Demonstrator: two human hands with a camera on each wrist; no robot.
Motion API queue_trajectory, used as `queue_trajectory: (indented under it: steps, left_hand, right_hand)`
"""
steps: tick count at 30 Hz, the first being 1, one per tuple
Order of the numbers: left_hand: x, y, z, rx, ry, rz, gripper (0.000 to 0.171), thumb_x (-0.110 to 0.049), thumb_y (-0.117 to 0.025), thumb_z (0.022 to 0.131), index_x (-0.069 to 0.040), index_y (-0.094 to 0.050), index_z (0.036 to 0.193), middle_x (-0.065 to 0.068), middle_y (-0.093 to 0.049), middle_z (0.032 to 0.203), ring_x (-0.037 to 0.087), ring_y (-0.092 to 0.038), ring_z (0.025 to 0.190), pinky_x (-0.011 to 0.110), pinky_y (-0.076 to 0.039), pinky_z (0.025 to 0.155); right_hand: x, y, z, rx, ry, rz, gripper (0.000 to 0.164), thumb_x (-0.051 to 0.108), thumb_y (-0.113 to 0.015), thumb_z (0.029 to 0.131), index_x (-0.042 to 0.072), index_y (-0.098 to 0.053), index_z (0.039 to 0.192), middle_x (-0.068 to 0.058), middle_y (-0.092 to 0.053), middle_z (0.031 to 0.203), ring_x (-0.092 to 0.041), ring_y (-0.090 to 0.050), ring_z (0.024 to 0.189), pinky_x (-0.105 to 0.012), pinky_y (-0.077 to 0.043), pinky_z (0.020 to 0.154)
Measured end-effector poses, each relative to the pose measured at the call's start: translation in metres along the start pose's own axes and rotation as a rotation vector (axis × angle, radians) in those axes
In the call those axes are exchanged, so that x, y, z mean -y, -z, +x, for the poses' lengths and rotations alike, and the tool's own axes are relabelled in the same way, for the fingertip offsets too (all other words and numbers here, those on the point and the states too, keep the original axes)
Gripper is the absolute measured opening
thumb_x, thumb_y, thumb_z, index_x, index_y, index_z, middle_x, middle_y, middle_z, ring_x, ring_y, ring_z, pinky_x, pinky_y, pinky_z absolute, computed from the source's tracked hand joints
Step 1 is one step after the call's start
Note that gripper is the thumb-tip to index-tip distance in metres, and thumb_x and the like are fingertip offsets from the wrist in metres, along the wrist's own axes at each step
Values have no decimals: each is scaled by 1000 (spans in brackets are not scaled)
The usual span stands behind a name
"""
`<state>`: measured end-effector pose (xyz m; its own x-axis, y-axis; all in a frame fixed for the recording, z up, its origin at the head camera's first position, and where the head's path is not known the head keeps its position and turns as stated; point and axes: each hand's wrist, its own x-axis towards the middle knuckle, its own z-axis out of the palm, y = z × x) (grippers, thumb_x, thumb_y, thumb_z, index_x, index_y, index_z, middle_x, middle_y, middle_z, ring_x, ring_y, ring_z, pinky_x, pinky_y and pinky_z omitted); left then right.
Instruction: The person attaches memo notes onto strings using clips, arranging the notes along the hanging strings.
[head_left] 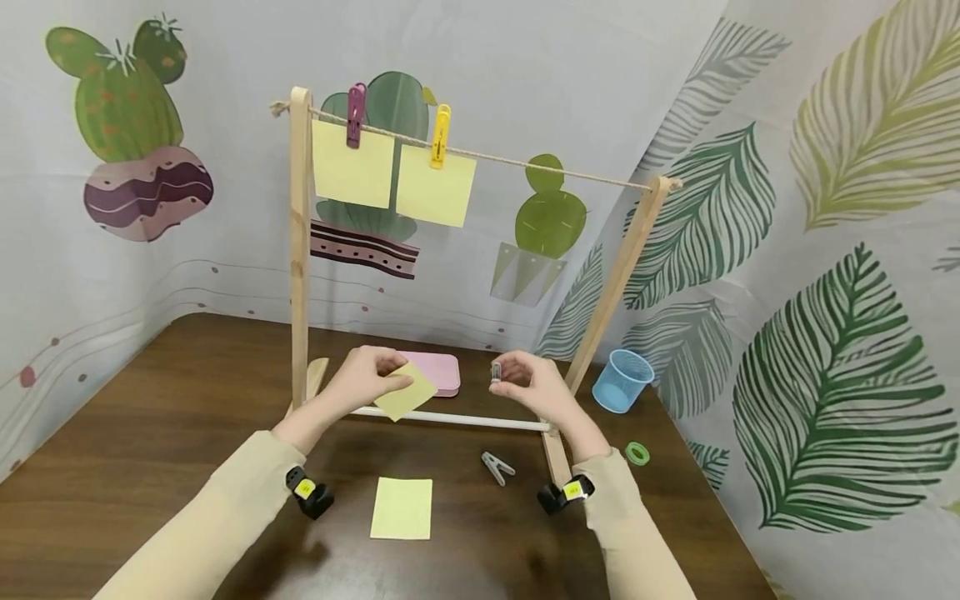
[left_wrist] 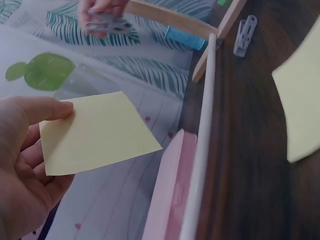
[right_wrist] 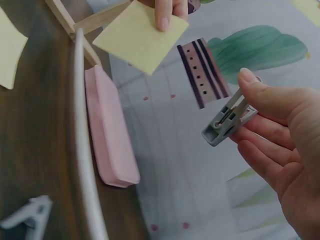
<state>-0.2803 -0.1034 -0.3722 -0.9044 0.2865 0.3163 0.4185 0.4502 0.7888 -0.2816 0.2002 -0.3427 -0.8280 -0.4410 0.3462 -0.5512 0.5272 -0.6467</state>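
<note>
My left hand [head_left: 369, 379] pinches a yellow sticky note [left_wrist: 97, 135] by one edge, thumb on top and fingers beneath. The note is held up in the air, in front of the pink case [head_left: 435, 372]. Between the thumb and fingers of my right hand [head_left: 534, 383] is a grey clothespin [right_wrist: 231, 116], also raised off the table. Above and behind both hands a string [head_left: 517, 161] runs across a wooden frame [head_left: 300, 250]. Two yellow notes hang on it at the left, one under a purple clothespin [head_left: 356, 115], one under a yellow clothespin [head_left: 440, 136].
Another yellow note [head_left: 402, 508] lies on the table near the front, with a second grey clothespin [head_left: 497, 468] to its right. A white bar [head_left: 457, 419] joins the frame's feet. At the right stand a blue mesh cup [head_left: 622, 381] and a green ring [head_left: 637, 453].
</note>
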Motion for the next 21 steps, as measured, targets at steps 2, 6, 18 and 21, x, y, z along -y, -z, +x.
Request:
queue_trajectory:
  steps: [2, 6, 18, 21]
  left_hand:
    - [-6, -4, 7, -4, -4, -2, 22, -14, -75, 84, 1, -73, 99, 13, -75, 90, 13, -67, 74, 27, -52, 69]
    - [-22, -12, 23, -10, -24, 16, 20, -17, -76, 84, -2, -74, 98, 11, -75, 90, 14, -68, 75, 28, -52, 69]
    - [-88, -13, 67, -46, -154, 33, 18, -16, -75, 85, -2, -75, 96, 11, -76, 89, 19, -70, 76, 28, -54, 67]
    - [-103, -8, 76, -66, -172, 28, 18, -15, -76, 85, -1, -75, 95, 13, -76, 90, 21, -72, 77, 29, -56, 68]
  right_hand:
    - [7, 8, 6, 0, 20, -27, 33, 10, -77, 83, 0, -66, 112, -15, -72, 97, -26, -69, 88, -41, -56, 81]
    - [21, 23, 17, -15, 66, -74, 33, 7, -75, 85, -2, -64, 115, -16, -71, 102, -28, -69, 91, -41, -56, 84]
    - [83, 70, 56, -150, 170, -105, 28, 4, -71, 88, -6, -64, 114, -22, -69, 104, -34, -68, 95, -41, -54, 90]
    - [99, 79, 66, -188, 196, -107, 29, 4, -71, 87, -6, -64, 114, -22, -69, 104, -34, -68, 95, -39, -55, 89]
